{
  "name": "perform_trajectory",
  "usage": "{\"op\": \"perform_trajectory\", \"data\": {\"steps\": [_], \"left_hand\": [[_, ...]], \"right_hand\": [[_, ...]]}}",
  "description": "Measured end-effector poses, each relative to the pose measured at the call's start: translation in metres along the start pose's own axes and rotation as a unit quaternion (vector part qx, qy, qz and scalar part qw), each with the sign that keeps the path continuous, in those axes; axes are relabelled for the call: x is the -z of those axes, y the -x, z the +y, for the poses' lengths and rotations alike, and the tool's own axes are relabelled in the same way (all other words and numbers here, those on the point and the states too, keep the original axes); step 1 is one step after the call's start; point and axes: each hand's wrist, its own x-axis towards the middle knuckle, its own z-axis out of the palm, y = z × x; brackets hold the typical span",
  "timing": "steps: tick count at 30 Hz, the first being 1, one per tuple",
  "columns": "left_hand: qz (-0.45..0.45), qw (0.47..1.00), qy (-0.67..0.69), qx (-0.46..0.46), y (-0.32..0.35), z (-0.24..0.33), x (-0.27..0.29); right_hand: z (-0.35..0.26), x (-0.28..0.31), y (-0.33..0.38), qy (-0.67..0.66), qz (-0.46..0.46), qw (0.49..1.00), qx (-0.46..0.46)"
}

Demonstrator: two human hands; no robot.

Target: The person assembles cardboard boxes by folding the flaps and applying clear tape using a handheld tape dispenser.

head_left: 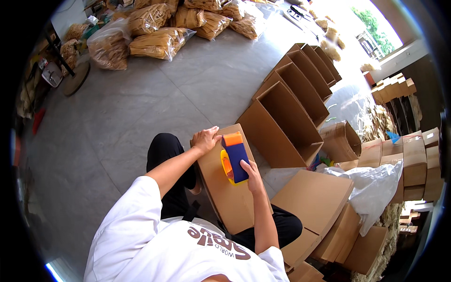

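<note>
A closed cardboard box point(225, 197) lies lengthwise between my knees, its long face turned up. My right hand point(252, 173) is closed around a tape dispenser point(237, 157) with a blue body, an orange front end and a yellow roll at its left side. The dispenser is over the far half of the box, its orange end pointing away from me. My left hand point(206, 141) lies on the box's far left corner, fingers stretched out and holding nothing, just left of the dispenser's orange end. Whether the dispenser touches the cardboard is hard to tell.
Several open cardboard boxes point(282, 122) stand in a row ahead on the right. Flattened or closed boxes point(312, 197) and a clear plastic sheet point(376, 185) are at my right. Clear bags of tan strips point(159, 43) lie on the grey floor point(117, 113) far ahead.
</note>
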Motion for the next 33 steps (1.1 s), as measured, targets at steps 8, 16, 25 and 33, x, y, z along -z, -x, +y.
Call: {"op": "perform_trajectory", "data": {"steps": [8, 16, 25, 33], "left_hand": [[0.178, 0.977, 0.113, 0.006, -0.013, -0.001, 0.001], [-0.306, 0.798, 0.47, 0.22, -0.015, 0.02, 0.058], [-0.329, 0.663, 0.606, 0.29, -0.013, 0.013, 0.035], [-0.153, 0.863, 0.476, 0.068, -0.03, 0.003, 0.032]], "right_hand": [[0.022, -0.001, 0.007, 0.047, 0.031, 0.997, 0.055], [0.017, 0.002, 0.004, 0.048, 0.014, 0.998, 0.036], [0.02, 0.003, 0.003, 0.054, 0.003, 0.998, 0.035], [0.016, 0.002, 0.008, 0.088, 0.022, 0.993, 0.071]]}}
